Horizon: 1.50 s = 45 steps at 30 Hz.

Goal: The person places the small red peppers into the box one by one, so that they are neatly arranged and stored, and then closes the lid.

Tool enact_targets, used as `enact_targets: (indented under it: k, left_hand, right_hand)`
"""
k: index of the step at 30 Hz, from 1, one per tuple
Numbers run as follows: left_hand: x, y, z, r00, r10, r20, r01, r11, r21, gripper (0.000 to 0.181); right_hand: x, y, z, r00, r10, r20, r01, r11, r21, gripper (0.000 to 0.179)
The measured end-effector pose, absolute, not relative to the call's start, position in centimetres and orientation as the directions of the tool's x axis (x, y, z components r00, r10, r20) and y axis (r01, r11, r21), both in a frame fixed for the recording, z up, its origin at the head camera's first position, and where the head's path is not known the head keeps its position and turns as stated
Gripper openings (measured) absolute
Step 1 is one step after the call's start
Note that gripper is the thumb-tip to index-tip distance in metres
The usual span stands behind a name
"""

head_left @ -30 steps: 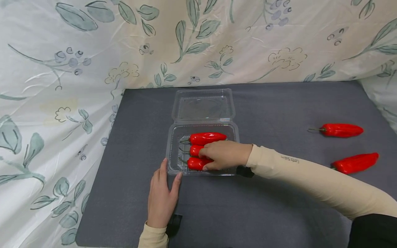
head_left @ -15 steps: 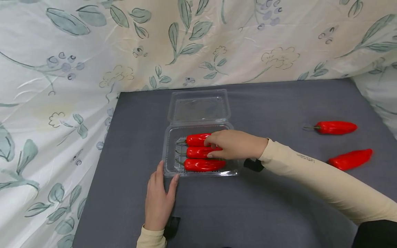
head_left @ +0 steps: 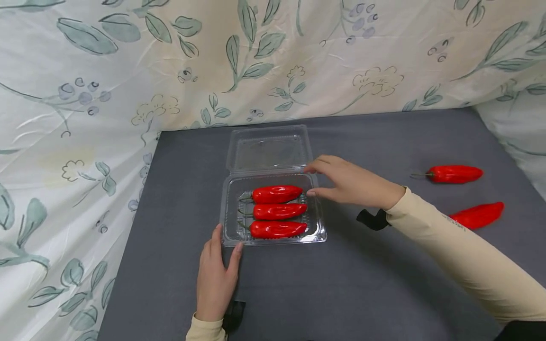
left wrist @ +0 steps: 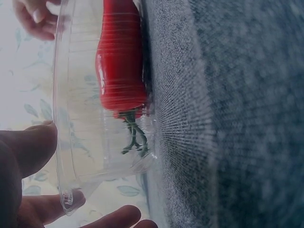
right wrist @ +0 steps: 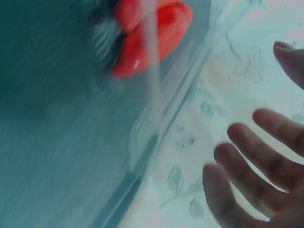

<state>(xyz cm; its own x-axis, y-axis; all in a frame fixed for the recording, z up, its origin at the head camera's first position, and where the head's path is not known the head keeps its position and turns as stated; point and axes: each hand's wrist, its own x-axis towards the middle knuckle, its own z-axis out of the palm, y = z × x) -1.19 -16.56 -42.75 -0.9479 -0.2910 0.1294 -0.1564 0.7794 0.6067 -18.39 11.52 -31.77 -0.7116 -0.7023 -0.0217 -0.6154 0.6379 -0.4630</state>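
Three red chili peppers [head_left: 278, 211] with green stems lie side by side, stems to the left, in a clear plastic clamshell box [head_left: 316, 232]. My left hand [head_left: 216, 279] rests at the box's front left corner, fingers straight along its wall. In the left wrist view the thumb [left wrist: 33, 148] is at the rim, and a pepper [left wrist: 121, 61] shows through the wall. My right hand [head_left: 347, 182] hovers over the box's right edge, holding nothing. Its fingers [right wrist: 251, 152] are spread and loosely bent in the right wrist view.
The box's lid [head_left: 269, 149] lies folded back behind it. Two more red peppers lie at the right on the grey table [head_left: 362, 284]: one farther back [head_left: 455, 174], the other [head_left: 479, 215] partly behind the right sleeve. A floral curtain [head_left: 324, 57] hangs along the back and left.
My right hand has let go of the peppers in the box and moved up and right to its edge. All three peppers there now show fully. The left hand stays at the corner.
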Motion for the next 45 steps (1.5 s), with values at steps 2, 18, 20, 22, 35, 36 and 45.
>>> enact_targets:
  k: [2,18,20,22,35,36,45]
  left_hand:
    - [-1.2,-16.5,-42.8,-0.949,-0.291,0.124,-0.161,0.782,0.602,0.070]
    - [-1.3,-16.8,-42.5,-0.946,-0.277,0.169,-0.127,0.795,0.593,0.070]
    - [-1.2,-16.9,-42.4,-0.945,-0.282,0.163,-0.137,0.798,0.587,0.070]
    - [-1.2,-17.0,-42.3,-0.947,-0.285,0.152,-0.148,0.802,0.579,0.070]
    - [-1.3,-16.6,-42.3,-0.950,-0.286,0.123,-0.162,0.791,0.589,0.068]
    - [-1.2,-16.6,-42.3,-0.949,-0.290,0.121,-0.166,0.791,0.589,0.068]
    - [-1.2,-16.5,-42.5,-0.946,-0.298,0.129,-0.170,0.795,0.583,0.068]
  right_hand:
    - [-18.8,12.9,-32.0,-0.738,-0.675,0.004,-0.606,0.660,-0.444,0.063]
    - [-22.2,25.9,-34.5,-0.915,-0.374,-0.154,-0.327,0.907,-0.265,0.113]
    - [-22.4,27.5,-35.1,-0.922,-0.336,-0.191,-0.283,0.924,-0.257,0.114]
    - [-22.4,29.0,-35.7,-0.925,-0.303,-0.228,-0.246,0.937,-0.247,0.114]
    - [-22.4,36.3,-37.4,-0.926,-0.202,-0.319,-0.141,0.969,-0.203,0.112]
    - [-22.5,36.7,-37.5,-0.925,-0.197,-0.326,-0.135,0.970,-0.203,0.112]
    - [-23.4,38.9,-37.8,-0.908,-0.184,-0.375,-0.101,0.967,-0.232,0.101]
